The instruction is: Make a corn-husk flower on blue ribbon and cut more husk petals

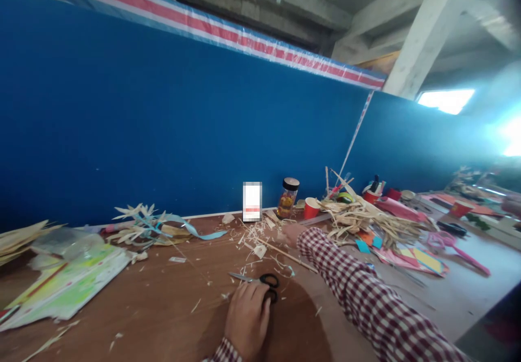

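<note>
My left hand (247, 309) lies palm down on the brown table, its fingers resting beside a pair of scissors (269, 280) with black handles. The fingertips meet the near side of the scissors; whether they press on them is unclear. My right hand (290, 235) is stretched to the back of the table, low over pale shavings and scraps (259, 251). Its fingers are small and partly hidden, so a grip on anything cannot be made out. Close to it lies a thin stick (287, 255). A lidded jar (287, 199) and a red paper cup (311, 208) stand just behind.
A blue partition (183, 118) borders the table's back. Dried husks (366, 218) pile up at right, near coloured paper (423, 260) and a pink tool (468, 253). On the left are a painted sheet (77, 291) and a husk bunch with blue ribbon (203, 233).
</note>
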Available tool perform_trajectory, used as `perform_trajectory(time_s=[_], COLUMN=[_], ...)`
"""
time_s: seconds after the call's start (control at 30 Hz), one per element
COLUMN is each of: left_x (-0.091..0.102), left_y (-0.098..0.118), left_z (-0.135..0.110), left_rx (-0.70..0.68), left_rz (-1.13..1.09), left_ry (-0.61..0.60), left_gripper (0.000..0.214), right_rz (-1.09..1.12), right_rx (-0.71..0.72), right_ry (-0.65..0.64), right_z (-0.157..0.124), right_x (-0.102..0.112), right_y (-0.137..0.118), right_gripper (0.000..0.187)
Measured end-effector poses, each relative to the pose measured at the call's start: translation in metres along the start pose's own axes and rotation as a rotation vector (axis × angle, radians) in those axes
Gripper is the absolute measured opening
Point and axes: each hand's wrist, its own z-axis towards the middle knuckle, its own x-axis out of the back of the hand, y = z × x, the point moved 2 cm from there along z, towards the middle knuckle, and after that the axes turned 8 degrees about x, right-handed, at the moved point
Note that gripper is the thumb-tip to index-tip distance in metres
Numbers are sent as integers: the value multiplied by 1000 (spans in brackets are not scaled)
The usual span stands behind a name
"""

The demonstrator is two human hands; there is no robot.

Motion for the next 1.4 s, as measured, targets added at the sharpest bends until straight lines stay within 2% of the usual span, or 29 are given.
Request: perform_trajectory(time_s=[0.1, 0.2, 0.33, 0.47, 0.63, 0.93, 1.1, 1.27, 1.4], left_x=[1, 5, 14, 18, 16, 14, 13, 12, 11], left_y=[4, 7, 13, 17, 18, 15, 7, -11, -16], left_z=[1, 0, -5, -8, -7, -6, -3, 1, 2], left_rx=[4, -34, -144, -168, -148, -83, -19, 190, 211], left_rz=[11, -14, -76, -85, -57, -86, -174, -258, -260], left_ry=[34, 138, 247, 255, 254, 171, 168, 281, 291], left_gripper=[20, 19, 22, 22, 21, 23, 20, 25, 29], right_rz=[-21, -9, 19, 32, 76, 158, 181, 158, 93], right_rx=[126, 239, 311, 319, 329, 274, 188, 67, -63], right_ry=[-171, -261, -312, -338, -302, -145, -57, -15, -27], right_z=[13, 23, 27, 29, 31, 19, -3, -37, -64], right_x=[-2, -17, -44, -61, -63, -49, -29, -10, -4], right_y=[-17, -54, -99, -113, -106, -90, -58, -22, 1], right_gripper=[22, 20, 22, 17, 19, 19, 19, 19, 18])
